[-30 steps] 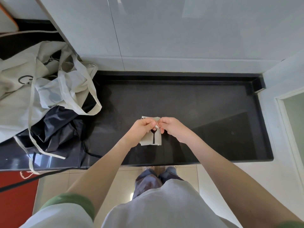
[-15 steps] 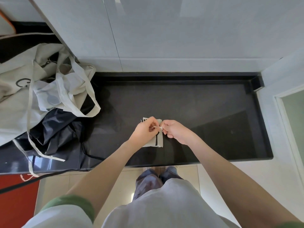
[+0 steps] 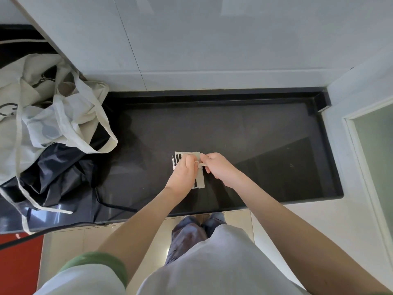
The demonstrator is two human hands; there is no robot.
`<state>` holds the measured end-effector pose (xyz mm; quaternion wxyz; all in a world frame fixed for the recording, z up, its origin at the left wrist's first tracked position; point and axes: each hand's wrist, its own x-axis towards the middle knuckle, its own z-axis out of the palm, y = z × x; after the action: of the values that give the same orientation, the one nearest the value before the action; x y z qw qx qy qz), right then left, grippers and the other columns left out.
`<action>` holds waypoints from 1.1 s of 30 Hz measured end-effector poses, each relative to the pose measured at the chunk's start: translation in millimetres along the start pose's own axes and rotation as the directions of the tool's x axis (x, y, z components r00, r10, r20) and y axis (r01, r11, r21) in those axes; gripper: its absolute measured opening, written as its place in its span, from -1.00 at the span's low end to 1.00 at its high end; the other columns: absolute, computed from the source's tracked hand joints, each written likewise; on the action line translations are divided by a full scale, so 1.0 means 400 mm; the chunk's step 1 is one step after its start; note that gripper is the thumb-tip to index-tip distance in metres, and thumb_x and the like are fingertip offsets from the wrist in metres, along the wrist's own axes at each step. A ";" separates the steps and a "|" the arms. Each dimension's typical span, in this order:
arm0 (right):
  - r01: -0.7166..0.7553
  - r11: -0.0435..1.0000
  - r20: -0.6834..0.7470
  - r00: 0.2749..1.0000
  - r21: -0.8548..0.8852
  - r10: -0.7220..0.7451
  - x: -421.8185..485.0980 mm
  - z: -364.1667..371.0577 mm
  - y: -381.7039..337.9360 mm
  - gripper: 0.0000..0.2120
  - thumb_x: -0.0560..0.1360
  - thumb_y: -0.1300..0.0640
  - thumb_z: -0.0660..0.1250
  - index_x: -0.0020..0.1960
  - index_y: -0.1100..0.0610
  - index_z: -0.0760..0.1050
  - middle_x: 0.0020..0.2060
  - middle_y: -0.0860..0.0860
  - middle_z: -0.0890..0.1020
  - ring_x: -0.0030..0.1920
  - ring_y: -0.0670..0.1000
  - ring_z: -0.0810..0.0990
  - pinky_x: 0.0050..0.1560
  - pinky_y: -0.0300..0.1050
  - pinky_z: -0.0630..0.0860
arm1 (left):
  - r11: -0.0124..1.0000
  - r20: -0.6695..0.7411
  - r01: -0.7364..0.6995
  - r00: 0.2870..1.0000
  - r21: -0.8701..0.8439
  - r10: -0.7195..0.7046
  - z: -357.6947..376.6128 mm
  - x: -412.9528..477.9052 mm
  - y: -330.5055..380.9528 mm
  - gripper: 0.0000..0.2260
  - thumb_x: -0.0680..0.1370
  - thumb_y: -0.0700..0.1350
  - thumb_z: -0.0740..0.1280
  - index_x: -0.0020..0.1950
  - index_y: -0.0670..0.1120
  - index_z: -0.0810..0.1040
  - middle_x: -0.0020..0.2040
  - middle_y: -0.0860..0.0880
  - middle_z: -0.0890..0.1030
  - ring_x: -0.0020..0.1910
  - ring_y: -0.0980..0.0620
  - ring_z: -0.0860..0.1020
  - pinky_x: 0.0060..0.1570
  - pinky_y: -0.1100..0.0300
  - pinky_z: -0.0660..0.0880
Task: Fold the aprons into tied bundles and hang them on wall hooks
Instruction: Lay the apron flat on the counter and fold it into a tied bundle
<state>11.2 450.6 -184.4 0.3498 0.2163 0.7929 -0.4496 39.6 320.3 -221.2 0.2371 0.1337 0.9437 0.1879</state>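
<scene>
A small folded beige apron bundle (image 3: 200, 179) with dark stripes lies on the black countertop (image 3: 255, 145) near its front edge. My left hand (image 3: 187, 171) rests over the bundle's left part with fingers curled, pinching its beige strap. My right hand (image 3: 219, 167) pinches the same strap (image 3: 202, 165) just right of the left hand, fingers curled. The bundle's left half is hidden under my left hand. No wall hooks are in view.
A heap of beige aprons (image 3: 53, 116) with long loose straps lies at the left of the counter on top of a black apron (image 3: 59, 177). A white wall (image 3: 212, 50) rises behind the counter. A white door frame (image 3: 361, 156) stands at the right.
Both hands stayed on the bundle and shifted their pinch along the strap. The bundle has turned a little, and striped edges now show at its upper left.
</scene>
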 end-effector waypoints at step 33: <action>-0.164 0.663 0.120 0.986 0.731 0.111 0.033 0.020 0.079 -0.73 0.60 0.16 0.19 -0.27 0.17 0.36 -0.51 0.04 0.27 -0.57 -0.07 0.15 -0.56 -0.24 0.15 | 0.776 -0.144 0.050 0.973 -0.629 -0.180 -0.036 0.049 0.009 -0.93 0.60 -0.17 0.28 -0.09 -0.08 0.44 -0.02 0.02 0.50 -0.10 0.08 0.48 -0.19 0.48 0.31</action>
<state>26.0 459.8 -215.0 0.2910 0.3836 0.5134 -0.7103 16.1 325.9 -215.7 0.1848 -0.0292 0.8540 0.4855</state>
